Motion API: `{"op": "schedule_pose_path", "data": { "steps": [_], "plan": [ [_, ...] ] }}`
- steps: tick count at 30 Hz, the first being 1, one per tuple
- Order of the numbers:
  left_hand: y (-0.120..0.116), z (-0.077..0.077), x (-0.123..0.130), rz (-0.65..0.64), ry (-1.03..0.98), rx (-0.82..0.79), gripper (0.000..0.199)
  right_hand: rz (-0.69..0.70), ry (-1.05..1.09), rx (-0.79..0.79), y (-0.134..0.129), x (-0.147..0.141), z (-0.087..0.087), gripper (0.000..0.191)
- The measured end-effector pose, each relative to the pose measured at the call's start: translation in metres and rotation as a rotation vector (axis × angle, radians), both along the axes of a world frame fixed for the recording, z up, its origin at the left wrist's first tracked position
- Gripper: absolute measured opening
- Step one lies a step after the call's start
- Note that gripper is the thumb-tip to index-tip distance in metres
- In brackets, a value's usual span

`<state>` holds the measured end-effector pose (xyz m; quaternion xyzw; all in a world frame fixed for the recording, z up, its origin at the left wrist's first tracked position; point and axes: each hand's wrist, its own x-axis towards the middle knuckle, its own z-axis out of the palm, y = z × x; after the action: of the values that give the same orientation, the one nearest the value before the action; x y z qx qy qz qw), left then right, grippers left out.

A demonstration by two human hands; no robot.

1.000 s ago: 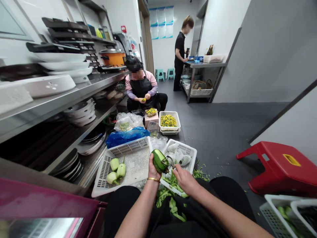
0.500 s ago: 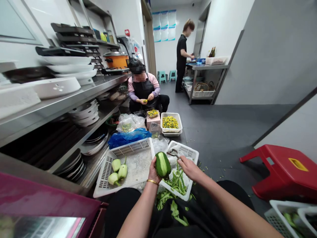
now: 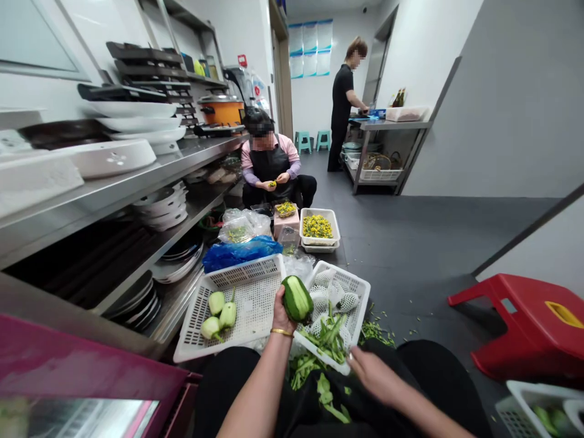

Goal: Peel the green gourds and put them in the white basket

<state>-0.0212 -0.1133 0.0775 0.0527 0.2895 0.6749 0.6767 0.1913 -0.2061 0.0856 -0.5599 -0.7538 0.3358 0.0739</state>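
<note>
My left hand (image 3: 283, 311) is wrapped around a plump, dark-skinned green vegetable (image 3: 297, 299) that looks like a green eggplant. Broad pale strips show along it where the skin is off. My right hand (image 3: 368, 372), blurred and with curled fingers, is by the near right corner of a white basket (image 3: 362, 298). The peeler seen in it earlier is mostly hidden now; only a small light glint shows at the fingertips. Long green peelings (image 3: 331, 337) lie in this basket, alongside white foam netting (image 3: 344, 301). Several peeled pale-green vegetables (image 3: 228, 315) with stems sit in the larger white basket (image 3: 260, 267) to the left.
Steel shelves (image 3: 182, 167) with dishes run along the left. Ahead, a seated co-worker (image 3: 271, 161) handles yellow flowers behind a flower-filled basket (image 3: 318, 226); another person (image 3: 343, 103) stands at a steel table (image 3: 387, 125). A red stool (image 3: 524, 322) and another basket (image 3: 529, 404) are at right.
My right hand has swept down and toward me, away from the vegetable, and the peeler has dropped out of clear sight. The vegetable has tilted in my left hand, showing a wider pale area.
</note>
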Motion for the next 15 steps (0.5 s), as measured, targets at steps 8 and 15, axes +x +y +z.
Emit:
{"op": "schedule_pose_path", "data": {
  "steps": [8,15],
  "plan": [
    [-0.010,0.002,0.005,0.060,0.261,0.142,0.033,-0.009,-0.024,0.135,0.063,-0.061,0.083,0.026],
    [-0.002,0.006,0.003,0.188,0.099,-0.004,0.034,0.068,-0.040,-0.061,-0.020,-0.016,-0.011,0.028]
  ]
}}
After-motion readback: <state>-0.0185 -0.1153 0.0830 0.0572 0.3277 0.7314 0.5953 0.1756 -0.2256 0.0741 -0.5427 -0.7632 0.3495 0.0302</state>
